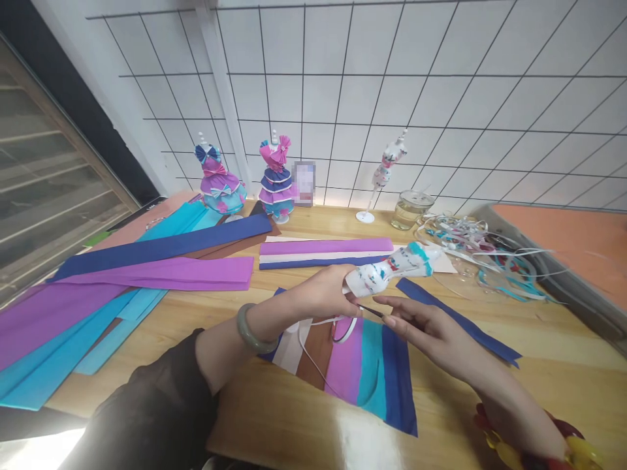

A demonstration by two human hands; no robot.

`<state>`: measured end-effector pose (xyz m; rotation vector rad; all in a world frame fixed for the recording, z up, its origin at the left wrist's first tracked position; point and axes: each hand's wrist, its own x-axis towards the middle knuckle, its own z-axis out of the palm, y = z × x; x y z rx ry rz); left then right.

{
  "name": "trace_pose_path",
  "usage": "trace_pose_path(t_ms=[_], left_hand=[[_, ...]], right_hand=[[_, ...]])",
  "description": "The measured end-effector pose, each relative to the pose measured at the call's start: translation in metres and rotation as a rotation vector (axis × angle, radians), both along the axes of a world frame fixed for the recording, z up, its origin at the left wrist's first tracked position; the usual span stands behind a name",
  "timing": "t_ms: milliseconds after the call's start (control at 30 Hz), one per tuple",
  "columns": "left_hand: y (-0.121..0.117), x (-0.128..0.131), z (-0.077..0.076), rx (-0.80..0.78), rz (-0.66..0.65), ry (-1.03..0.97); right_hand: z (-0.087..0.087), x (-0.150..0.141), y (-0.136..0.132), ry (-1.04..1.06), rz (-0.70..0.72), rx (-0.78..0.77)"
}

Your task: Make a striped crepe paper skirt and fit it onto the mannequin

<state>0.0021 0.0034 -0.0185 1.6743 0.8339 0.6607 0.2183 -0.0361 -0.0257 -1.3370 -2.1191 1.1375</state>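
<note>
Teal is circling the bust end of a small white dress form (390, 269), which the left hand (321, 288) is holding tilted over the worktop (274, 418), grip curling round the lower end and the neck end pointing off to the right. Right hand (435, 329) is hovering just beside it, thumb and finger pinching a slim dark tool (371, 311); its far end is aiming at the left fingertips, and honestly I can't tell if it's touching them. Underneath, some striped paper (372, 365) in beige, brown, purple, turquoise and navy is lying flat, with a white ribbon (349, 331) curling over it. Just behind the dress form, purple, white and navy folded strips (326, 248) are sitting in a neat row, while one navy strip (460, 320) is slanting away on the right. Over on the left, a big pile of long paper strips (196, 273) is sprawling about. Along the back, two dressed mannequins (277, 179) are showing off ruffles and bows, an undressed mannequin (386, 166) is leaning on its stand, and a glass bowl (410, 212) is sitting beside a messy ribbon tangle (465, 232). Also, a jade-green bangle (252, 329) is circling the left wrist.
</note>
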Motion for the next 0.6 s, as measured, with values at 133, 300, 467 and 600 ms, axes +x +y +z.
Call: trace_pose_path(t_ms=[133, 300, 467, 600], left_hand=[[0.005, -0.002, 0.002, -0.1, 0.02, -0.033], [0.007, -0.008, 0.013, -0.153, 0.102, -0.027], [0.004, -0.009, 0.021, -0.23, 0.181, -0.144], [0.001, -0.008, 0.022, -0.248, 0.226, -0.17]], right_hand=[[0.001, -0.002, 0.0, 0.02, -0.01, 0.026], [-0.001, -0.006, 0.001, 0.114, -0.168, 0.098], [-0.01, -0.02, -0.002, 0.25, -0.322, 0.156], [-0.022, -0.036, -0.005, 0.332, -0.262, 0.141]])
